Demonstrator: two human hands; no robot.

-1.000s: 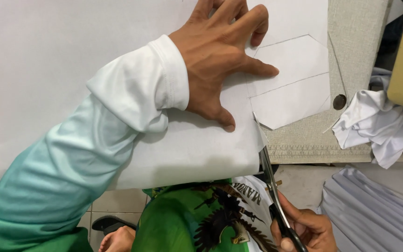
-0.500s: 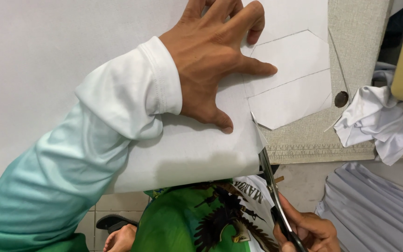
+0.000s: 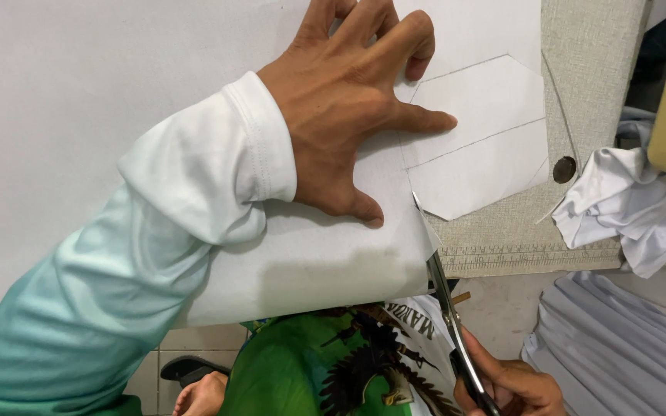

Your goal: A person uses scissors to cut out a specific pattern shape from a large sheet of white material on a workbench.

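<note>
Head view: steel scissors (image 3: pixel 445 308), perhaps slicing smooth paper (image 3: pixel 117 100).

The left hand (image 3: pixel 348 108) has been shifted slightly up and left on the white sheet (image 3: pixel 102 115), fingers spread wider. The scissors (image 3: pixel 445 308) have been advanced a little further along the sheet's right edge. The right hand (image 3: pixel 514 385) is seen marginally higher at the bottom edge.
</note>
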